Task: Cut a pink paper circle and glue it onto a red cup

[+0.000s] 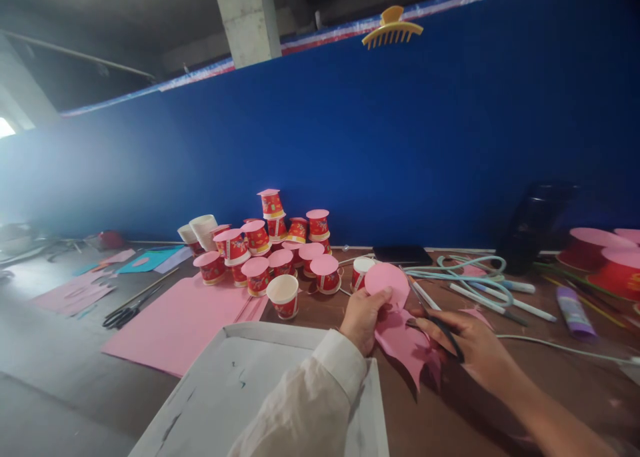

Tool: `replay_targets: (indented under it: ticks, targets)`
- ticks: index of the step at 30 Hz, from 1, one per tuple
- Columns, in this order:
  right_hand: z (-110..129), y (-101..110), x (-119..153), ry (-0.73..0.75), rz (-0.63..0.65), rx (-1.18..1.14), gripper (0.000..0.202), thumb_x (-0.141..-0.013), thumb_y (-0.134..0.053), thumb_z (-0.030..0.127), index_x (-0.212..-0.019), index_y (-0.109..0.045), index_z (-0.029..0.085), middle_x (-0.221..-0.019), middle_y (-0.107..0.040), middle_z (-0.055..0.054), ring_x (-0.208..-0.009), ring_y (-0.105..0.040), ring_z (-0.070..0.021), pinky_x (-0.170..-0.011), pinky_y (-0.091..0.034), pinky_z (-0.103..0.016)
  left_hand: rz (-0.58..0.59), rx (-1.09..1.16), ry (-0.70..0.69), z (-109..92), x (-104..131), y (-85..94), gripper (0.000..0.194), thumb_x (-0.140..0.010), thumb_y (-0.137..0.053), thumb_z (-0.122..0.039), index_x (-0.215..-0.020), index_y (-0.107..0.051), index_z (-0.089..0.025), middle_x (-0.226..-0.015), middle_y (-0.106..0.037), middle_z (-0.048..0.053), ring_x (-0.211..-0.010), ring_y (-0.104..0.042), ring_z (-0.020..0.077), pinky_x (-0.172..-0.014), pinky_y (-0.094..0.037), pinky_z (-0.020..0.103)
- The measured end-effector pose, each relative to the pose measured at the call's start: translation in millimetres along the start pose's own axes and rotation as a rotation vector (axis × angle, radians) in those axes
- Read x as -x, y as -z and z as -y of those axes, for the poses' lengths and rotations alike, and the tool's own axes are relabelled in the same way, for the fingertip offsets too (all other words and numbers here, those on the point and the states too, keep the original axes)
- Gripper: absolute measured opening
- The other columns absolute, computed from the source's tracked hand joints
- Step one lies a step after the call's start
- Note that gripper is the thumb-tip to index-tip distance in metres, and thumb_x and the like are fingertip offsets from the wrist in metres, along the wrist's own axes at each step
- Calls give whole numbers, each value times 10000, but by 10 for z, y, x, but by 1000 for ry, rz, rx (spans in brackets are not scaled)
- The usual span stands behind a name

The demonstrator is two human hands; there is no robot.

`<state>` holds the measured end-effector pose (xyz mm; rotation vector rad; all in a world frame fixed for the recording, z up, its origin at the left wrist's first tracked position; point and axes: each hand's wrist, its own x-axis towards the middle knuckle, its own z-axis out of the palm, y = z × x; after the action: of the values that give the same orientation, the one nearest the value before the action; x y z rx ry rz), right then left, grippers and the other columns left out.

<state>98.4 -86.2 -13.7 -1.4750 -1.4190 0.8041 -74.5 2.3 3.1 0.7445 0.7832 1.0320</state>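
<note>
My left hand [364,317] pinches a pink paper circle [387,284] by its lower edge. From the circle hangs a jagged strip of pink paper [400,344], partly joined to it as far as I can see. My right hand [457,340] grips a pair of black-handled scissors [451,336], whose blades point up beside the circle's right edge. Just behind my left hand stands a white-topped red paper cup [361,274]. An open red paper cup [283,297] stands upright to the left of it.
Upside-down red cups with pink paper tops [257,277] are stacked at the back. Left lie pink sheets [170,324] and other scissors [120,316]. A white tray [245,377] is in front. Right are pale blue cord [465,274], markers [525,307], and a glue stick [575,314].
</note>
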Motion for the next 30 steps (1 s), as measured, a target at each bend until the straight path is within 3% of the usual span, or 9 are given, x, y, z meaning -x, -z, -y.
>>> replay_targets:
  ticks: [4, 9, 16, 30]
  targets:
    - [-42, 19, 0, 45, -11, 68, 435, -837, -768, 561, -1129, -867, 253, -1100, -845, -83, -970, -788, -316, -789, -651, -365, -12, -23, -9, 20, -31, 25, 508, -501, -1003, -428, -718, -649, -135, -581, -607, 7, -504, -479, 67, -486, -350, 199]
    - [-76, 29, -33, 27, 8, 69, 464, -849, -738, 584, -1147, -861, 251, -1015, -849, -73, -861, -787, -288, -719, -649, -355, -9, -12, -5, 34, -50, 27, 548, -473, -1016, -456, -722, -646, -137, -584, -605, 6, -513, -491, 70, -479, -361, 194]
    - [1, 41, -54, 24, -6, 100, 540, -842, -698, 700, -1062, -881, 242, -960, -845, -84, -843, -784, -298, -686, -644, -356, 7, 3, 14, 31, -29, 27, 581, -450, -1038, -459, -766, -673, -136, -609, -610, -5, -555, -528, 88, -524, -464, 220]
    - [81, 36, -26, 35, -27, 120, 506, -835, -707, 684, -974, -870, 226, -698, -733, -43, -640, -665, -220, -637, -582, -339, 15, -66, 3, 38, -21, 18, 520, -503, -1014, -441, -710, -650, -133, -595, -600, 0, -538, -491, 72, -533, -357, 214]
